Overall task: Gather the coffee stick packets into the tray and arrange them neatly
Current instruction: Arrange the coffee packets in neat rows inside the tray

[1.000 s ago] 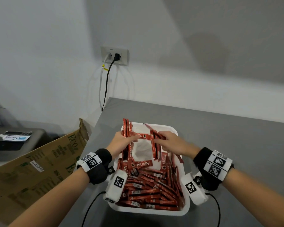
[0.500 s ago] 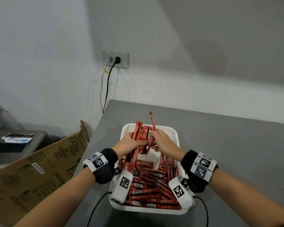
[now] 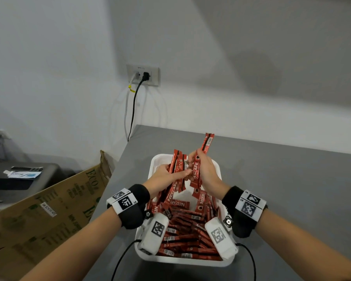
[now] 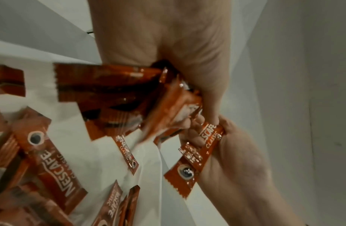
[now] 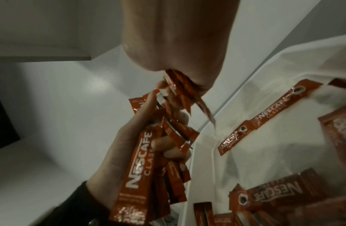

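The left hand (image 3: 166, 176) holds a bunch of red coffee packets (image 3: 177, 166) tight, above the white tray (image 3: 153, 165) on the gray desk (image 3: 282, 179). The right hand (image 3: 206, 171) grips more packets (image 3: 197, 173). Many packets (image 3: 188, 230) lie in the tray.

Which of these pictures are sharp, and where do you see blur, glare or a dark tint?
Head view: evenly lit and sharp, the packets readable, with a soft shadow on the wall. Left wrist view: dim, orange tint, motion blur on the bundle that the left hand grips. Right wrist view: dim too, glare spots on the tray, blurred packets under the right hand.
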Demonstrator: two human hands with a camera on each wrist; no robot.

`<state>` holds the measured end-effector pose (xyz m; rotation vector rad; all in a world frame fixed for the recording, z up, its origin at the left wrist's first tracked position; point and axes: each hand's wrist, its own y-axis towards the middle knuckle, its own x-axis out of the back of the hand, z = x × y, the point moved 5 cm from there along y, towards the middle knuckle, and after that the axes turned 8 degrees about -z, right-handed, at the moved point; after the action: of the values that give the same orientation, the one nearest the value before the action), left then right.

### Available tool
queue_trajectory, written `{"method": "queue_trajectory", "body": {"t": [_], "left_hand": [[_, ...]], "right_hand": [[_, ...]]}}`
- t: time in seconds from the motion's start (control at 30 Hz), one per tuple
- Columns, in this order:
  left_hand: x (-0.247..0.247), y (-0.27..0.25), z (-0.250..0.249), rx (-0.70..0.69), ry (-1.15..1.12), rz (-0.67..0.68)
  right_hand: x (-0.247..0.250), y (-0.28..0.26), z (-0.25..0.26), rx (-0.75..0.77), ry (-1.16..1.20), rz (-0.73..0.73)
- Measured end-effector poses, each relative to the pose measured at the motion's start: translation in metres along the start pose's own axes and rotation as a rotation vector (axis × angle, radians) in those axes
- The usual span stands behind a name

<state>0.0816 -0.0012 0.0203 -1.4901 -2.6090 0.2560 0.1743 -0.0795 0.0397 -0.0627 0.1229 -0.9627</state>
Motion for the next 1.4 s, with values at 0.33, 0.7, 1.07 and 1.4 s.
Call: {"method": "queue_trajectory", "body": {"t": [0.33,0.7,1.07,1.4], "left_hand": [[-0.008,0.001,-0.003,-0.002,-0.065,-0.044],[0.024,0.002,-0.002,0.011,-0.050,-0.117],[0.011,0.008,-0.009,0.031,-0.047,-0.030],[0.014,0.008,-0.001,-0.125,0.303,-0.157]], "right_hand": [[-0.012,-0.001,0.003,0.041,0.125,-0.095],[0.036,0.009,0.015,0.343,-0.707,-0.039],[0.033,0.000,-0.002,0.653,-1.435,0.261],[0.033,0.021,0.015,0.413,-1.159,0.425]]}}
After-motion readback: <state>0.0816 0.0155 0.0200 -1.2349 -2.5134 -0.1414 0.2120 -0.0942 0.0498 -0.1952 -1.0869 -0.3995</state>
